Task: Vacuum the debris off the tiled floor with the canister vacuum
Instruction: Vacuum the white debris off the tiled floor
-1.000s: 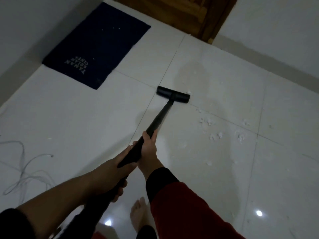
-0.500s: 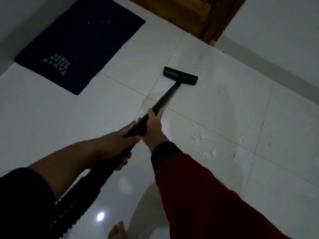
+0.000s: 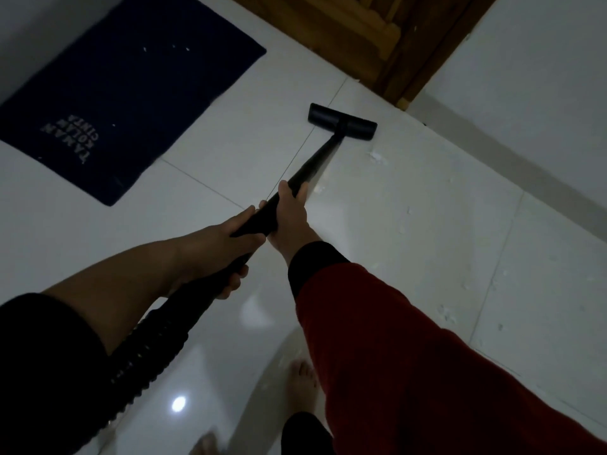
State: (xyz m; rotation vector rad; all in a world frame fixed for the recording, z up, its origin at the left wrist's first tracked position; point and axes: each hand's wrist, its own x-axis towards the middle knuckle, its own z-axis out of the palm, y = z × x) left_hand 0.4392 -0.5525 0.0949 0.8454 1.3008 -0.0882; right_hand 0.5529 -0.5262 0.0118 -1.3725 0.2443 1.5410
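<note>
Gripping the black wand (image 3: 315, 165), both outstretched hands, left hand (image 3: 226, 241) behind right hand (image 3: 290, 215), are aiming it lengthwise toward the door (image 3: 377, 37)

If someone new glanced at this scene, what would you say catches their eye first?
Probably the black vacuum wand, running up the middle and gripped by the left hand and right hand, with its floor head near the wooden door. Next, the dark blue mat at upper left, and white debris scattered across the tiles to the right.
</note>
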